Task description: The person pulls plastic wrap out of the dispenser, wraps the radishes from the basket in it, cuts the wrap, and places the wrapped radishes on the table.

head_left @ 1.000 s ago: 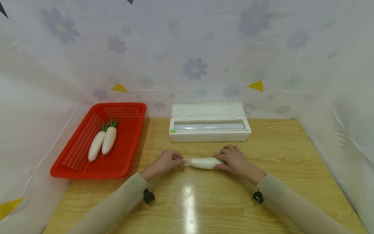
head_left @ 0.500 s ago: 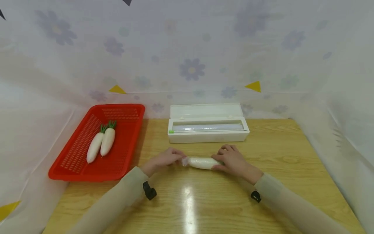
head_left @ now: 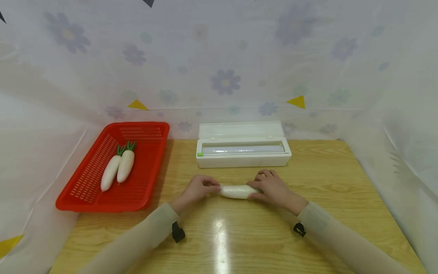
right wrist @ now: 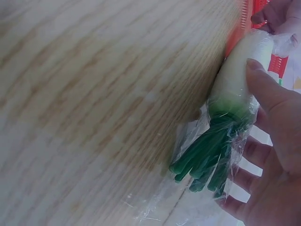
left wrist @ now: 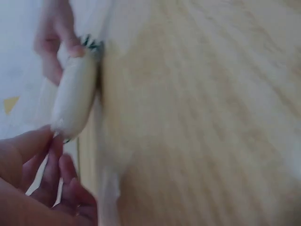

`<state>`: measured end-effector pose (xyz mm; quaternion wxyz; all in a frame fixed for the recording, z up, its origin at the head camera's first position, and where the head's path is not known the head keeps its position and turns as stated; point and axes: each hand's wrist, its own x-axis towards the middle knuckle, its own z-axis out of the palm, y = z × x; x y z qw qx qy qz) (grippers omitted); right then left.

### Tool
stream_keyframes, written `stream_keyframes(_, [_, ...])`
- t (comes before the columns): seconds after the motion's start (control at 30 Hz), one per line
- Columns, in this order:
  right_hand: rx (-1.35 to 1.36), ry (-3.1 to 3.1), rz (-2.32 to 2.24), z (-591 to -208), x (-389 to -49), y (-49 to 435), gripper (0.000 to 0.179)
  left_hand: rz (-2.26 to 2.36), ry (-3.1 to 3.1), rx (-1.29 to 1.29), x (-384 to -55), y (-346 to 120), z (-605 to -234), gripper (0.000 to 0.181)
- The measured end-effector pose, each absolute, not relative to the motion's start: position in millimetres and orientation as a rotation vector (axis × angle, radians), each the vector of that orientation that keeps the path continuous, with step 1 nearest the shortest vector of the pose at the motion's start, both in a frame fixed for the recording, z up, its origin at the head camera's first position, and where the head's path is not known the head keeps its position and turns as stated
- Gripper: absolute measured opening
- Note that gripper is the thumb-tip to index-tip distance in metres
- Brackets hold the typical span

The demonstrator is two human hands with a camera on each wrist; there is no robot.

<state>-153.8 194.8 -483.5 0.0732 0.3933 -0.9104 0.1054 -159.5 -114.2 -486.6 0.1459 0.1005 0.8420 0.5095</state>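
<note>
A white radish [head_left: 236,191] wrapped in clear plastic film lies crosswise over the table in the head view. My right hand [head_left: 273,190] grips it near its leafy end, thumb on one side and fingers on the other. Green leaves [right wrist: 207,155] fan out under loose film [right wrist: 188,136] in the right wrist view. At the opposite, pointed end, my left hand [head_left: 200,188] pinches the film between thumb and forefinger, right at the radish's tip. The left wrist view shows those fingertips [left wrist: 44,134] against the tip, covering the film's end.
Behind the hands, a white cling film box [head_left: 243,160] stands with its lid raised and a roll [head_left: 243,149] inside. To the left, a red plastic basket [head_left: 147,167] holds two unwrapped radishes [head_left: 111,173]. A flowered sheet [head_left: 226,57] hangs behind the wooden table [head_left: 267,236].
The film end stretched left in my left hand's pinch, then showed as a loose bunch beside the fingertips. Now my left fingers pinch closer against the radish tip. My right hand keeps its grip.
</note>
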Motion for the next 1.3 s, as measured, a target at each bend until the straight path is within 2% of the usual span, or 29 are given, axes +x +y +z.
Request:
stream_keyframes(0.17, [1.176,-2.742,0.345,-485.1,-155.4,195.0,0.045,1.610,2.512,0.317,-147.8,-102.0,-491.1,0.007])
stream_keyframes(0.37, [1.183,-2.749,0.381,-486.7,-157.7,195.9,0.044,1.555,2.666,0.429,-143.5,-94.0,-494.5,0.008])
stream_keyframes(0.67, [1.172,-2.761,0.361,-486.9,-160.1,197.0,0.045,1.525,2.562,0.587,-142.4,-87.9,-495.3,0.018])
stream_keyframes(0.97, [1.169,-2.814,0.407,-483.7,-159.4,197.9,0.044,1.470,2.523,0.629,-143.6,-85.9,-499.7,0.027])
stream_keyframes(1.07, [1.168,-2.829,0.389,-482.6,-159.2,198.5,0.048,1.483,2.525,0.636,-143.6,-84.8,-501.6,0.028])
stream_keyframes(1.2, [1.125,-2.893,0.431,-481.5,-162.1,204.1,0.062,1.511,2.513,0.581,-145.2,-86.9,-504.4,0.026])
stream_keyframes(1.3, [1.081,-2.931,0.466,-477.4,-166.8,218.5,0.063,1.523,2.497,0.534,-147.3,-89.9,-504.9,0.026])
